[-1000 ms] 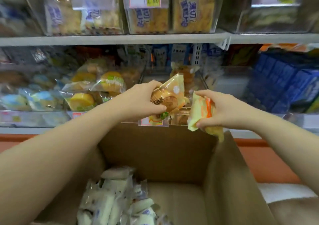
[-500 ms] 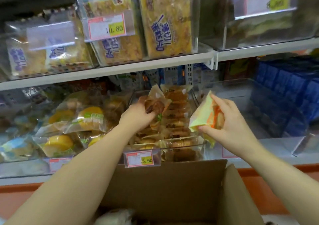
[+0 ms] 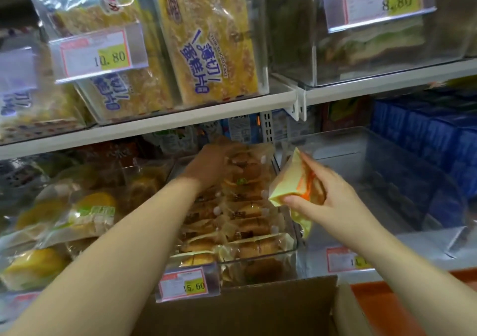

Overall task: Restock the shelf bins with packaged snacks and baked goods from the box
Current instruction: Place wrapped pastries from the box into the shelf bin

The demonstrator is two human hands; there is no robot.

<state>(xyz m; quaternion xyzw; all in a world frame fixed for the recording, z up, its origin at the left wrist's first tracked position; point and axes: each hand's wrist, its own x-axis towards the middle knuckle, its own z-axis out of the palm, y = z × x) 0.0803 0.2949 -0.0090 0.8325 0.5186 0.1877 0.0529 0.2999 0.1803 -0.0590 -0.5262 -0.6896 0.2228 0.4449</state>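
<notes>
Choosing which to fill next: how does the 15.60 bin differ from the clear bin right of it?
The 15.60 bin is packed with brown pastry packs; the right bin shows a bare floor. The left hand reaches into the 15.60 bin; the right hand holds a yellow-orange pack by the right bin. Both are clear plastic, side by side.

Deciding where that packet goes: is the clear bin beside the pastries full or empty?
Empty: the clear bin shows bare floor and walls; the right hand holds the packet by its left wall.
</notes>
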